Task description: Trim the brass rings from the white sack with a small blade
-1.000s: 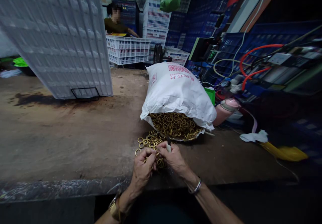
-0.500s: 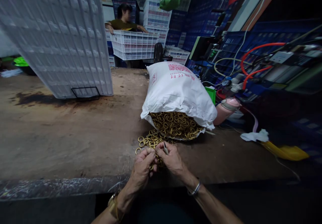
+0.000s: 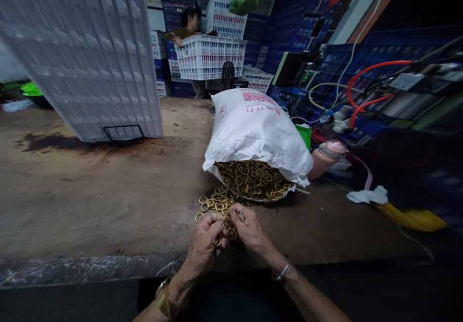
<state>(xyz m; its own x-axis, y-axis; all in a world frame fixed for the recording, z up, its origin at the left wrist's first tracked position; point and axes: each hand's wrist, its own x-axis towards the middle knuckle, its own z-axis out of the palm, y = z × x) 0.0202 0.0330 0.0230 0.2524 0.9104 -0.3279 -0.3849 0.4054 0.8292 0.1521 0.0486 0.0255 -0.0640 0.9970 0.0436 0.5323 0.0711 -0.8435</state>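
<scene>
My left hand [image 3: 208, 235] is closed, its fingertips pinched together and a brass ring [image 3: 218, 241] showing among the lower fingers. Close beside it, my right hand [image 3: 249, 228] is curled around a small slim tool with a pointed metal end [image 3: 240, 215]; its exact kind cannot be made out. Below and behind both hands lies a loose pile of brass rings [image 3: 217, 201] on the wooden table [image 3: 108, 206]. Just beyond, a white woven sack [image 3: 256, 129] with red print lies on its side, its mouth facing me and full of more rings.
A tall stack of translucent plastic trays [image 3: 97, 61] stands on the left, by a black wire stand [image 3: 123, 133]. To the sack's right are a pink bottle [image 3: 328, 155], hoses and a yellow strip [image 3: 412, 217]. Behind, a person [image 3: 183, 33] holds a white crate [image 3: 210, 57].
My right hand has shifted slightly away from my left, and its tool has turned a little. In the background, the person and the white crate have moved to the right.
</scene>
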